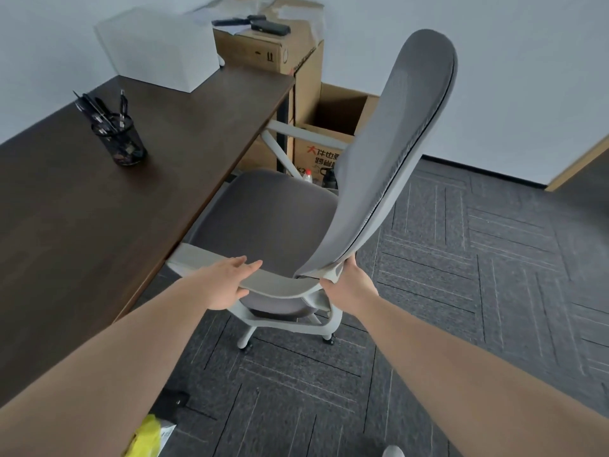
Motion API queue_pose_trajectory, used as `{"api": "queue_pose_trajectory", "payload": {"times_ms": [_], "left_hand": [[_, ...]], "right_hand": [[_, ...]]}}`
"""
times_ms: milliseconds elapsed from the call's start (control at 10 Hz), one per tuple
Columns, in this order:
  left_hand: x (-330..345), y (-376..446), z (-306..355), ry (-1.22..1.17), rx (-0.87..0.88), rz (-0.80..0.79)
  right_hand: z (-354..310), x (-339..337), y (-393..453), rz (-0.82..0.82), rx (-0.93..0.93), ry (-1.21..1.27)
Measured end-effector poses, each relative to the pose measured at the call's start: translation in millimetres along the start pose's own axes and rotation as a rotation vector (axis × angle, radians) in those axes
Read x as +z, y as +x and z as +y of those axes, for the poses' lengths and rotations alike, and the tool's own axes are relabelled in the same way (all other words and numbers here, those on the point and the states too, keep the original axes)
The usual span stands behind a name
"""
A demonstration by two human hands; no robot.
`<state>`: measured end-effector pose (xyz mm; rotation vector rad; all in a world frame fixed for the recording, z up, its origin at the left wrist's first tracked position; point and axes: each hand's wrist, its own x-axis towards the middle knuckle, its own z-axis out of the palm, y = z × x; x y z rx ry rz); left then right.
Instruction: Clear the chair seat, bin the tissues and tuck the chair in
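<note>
A grey office chair (273,219) with a bare seat stands side-on against the dark wooden desk (99,199), its seat front at the desk edge. Its tall mesh backrest (398,143) leans to the right. My left hand (230,282) grips the near armrest (280,283), fingers over the top and thumb below. My right hand (349,282) holds the pale frame at the base of the backrest. No tissues are visible.
A black mesh pen holder (120,140) and a white box (158,47) sit on the desk. Cardboard boxes (329,120) stand behind the chair, with bottles (308,176) on the floor beside them. A yellow bag (148,437) lies near the lower left, over grey carpet tiles.
</note>
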<state>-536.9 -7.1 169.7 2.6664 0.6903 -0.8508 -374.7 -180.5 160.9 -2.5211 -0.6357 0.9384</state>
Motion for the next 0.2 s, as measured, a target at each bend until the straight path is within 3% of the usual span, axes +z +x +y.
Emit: {"api": "queue_pose_trajectory", "payload": {"times_ms": [200], "left_hand": [[-10.8,-15.2,17.2,-0.033,0.014,-0.015]], "right_hand": [[9.2,-27.6,-22.7,0.002,-0.101,-0.151]]}}
